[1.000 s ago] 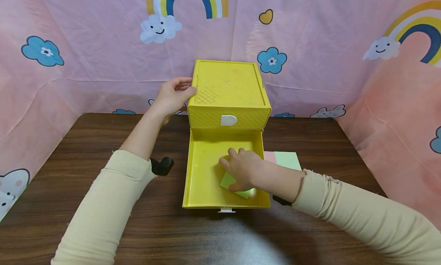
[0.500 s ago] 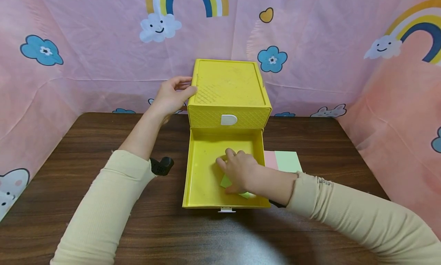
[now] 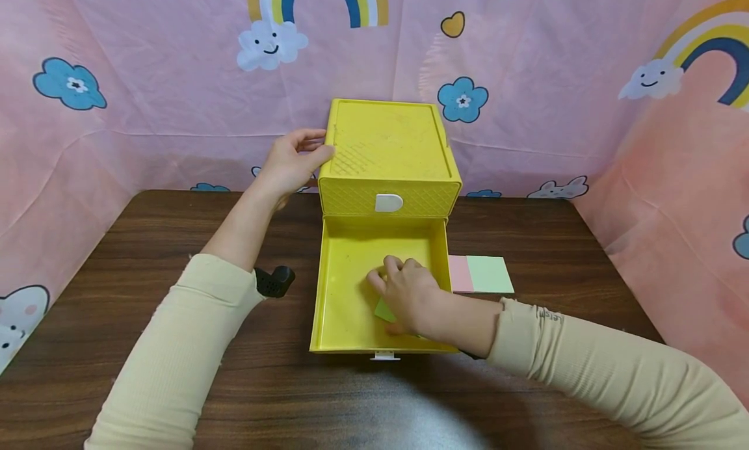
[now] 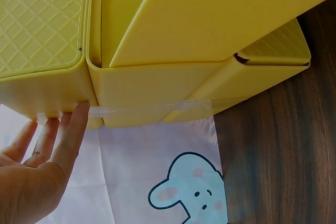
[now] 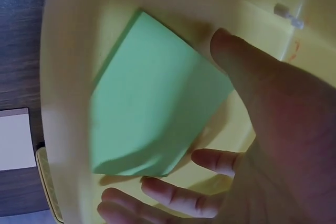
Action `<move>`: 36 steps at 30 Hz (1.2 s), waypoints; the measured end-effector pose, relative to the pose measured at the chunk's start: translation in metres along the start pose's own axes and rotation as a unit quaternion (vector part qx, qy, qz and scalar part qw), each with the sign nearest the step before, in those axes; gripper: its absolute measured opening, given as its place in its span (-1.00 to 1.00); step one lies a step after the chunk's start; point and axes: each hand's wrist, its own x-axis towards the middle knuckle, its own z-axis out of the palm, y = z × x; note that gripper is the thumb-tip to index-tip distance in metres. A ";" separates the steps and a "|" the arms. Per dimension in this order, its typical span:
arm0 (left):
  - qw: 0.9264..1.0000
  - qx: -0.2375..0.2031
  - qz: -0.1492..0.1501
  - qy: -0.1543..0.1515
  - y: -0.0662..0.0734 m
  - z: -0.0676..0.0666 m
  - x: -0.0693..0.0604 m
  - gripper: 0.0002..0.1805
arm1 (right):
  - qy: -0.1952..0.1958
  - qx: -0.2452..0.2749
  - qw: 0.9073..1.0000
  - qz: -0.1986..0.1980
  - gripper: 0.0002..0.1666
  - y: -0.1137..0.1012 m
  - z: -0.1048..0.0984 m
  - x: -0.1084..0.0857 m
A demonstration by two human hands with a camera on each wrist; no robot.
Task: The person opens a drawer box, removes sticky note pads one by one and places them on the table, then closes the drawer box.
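Green paper pad (image 5: 152, 98) lies flat on the floor of the pulled-out yellow drawer (image 3: 348, 294), right front part, turned askew to the walls. Your right hand (image 3: 409, 294) is right over it, fingers loosely bent and spread, no grip visible: thumb by one edge, fingertips by the opposite edge. Whether any of them touch the pad, you can't tell from these views. From the head view your hand hides most of the pad; only a corner shows left of the thumb. Your left hand (image 3: 290, 164) is well apart from the pad, up at the left side of the yellow box (image 3: 389, 138): thumb on the top edge, other fingers extended against the side wall, bracing it, not wrapped round it. Edges: the pad sits close to the drawer's right wall; contact there unclear. The front wall, with its white tab (image 3: 385, 356), is on your near side, past the thumb. Room: a wide stretch of drawer floor shows left of your right hand, and more behind it, up to the box front with its upper white tab (image 3: 389, 203). The right wall stands between your hand and the pink sheet (image 3: 460, 274) and pale green sheet (image 3: 490, 274) on the wooden table (image 3: 257, 372). Your right forearm crosses that wall, just on the near side of the sheets.
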 end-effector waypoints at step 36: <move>1.000 0.012 -0.003 -0.003 0.001 -0.001 -0.001 -0.43 | 0.065 0.074 0.995 -0.035 -0.30 0.012 0.014 -0.002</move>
